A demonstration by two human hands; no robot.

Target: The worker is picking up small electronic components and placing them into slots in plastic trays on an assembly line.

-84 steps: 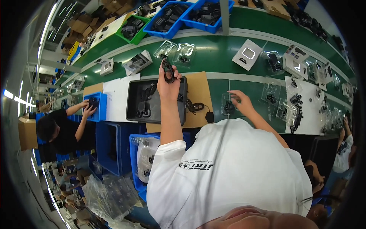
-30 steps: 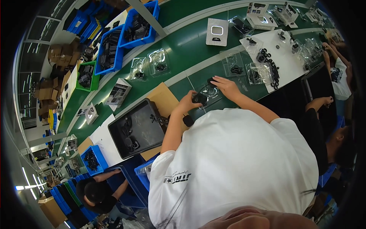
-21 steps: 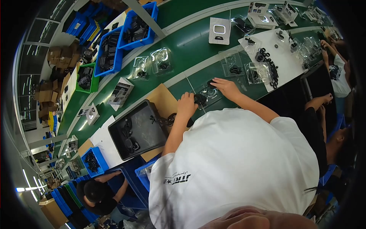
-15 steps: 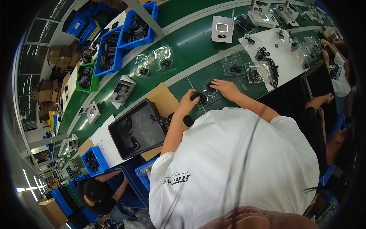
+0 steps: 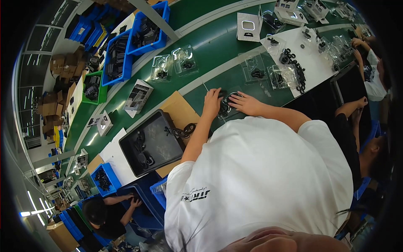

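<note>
On the green bench just in front of me lies a clear plastic tray (image 5: 225,111) with black parts (image 5: 226,101) in it, partly covered by my fingers. My left hand (image 5: 213,102) rests at its left side, fingers stretched out against the tray and a dark part. From the right, my right hand (image 5: 248,104) reaches over the tray with its fingers apart and fingertips on the contents. Neither hand shows a grip around anything. The exact kind of the black parts is too small to make out.
Left of my arm stands a black bin (image 5: 153,143) with cables, beside a cardboard sheet (image 5: 181,107). More clear trays (image 5: 254,71) with black parts lie ahead and right, near a white sheet (image 5: 312,63). Blue bins (image 5: 117,56) stand far left. Co-workers (image 5: 105,216) sit on both sides.
My left hand has let go of the black part it held and moved slightly up along the tray. My right hand has shifted slightly down, its fingers now over the tray's contents.
</note>
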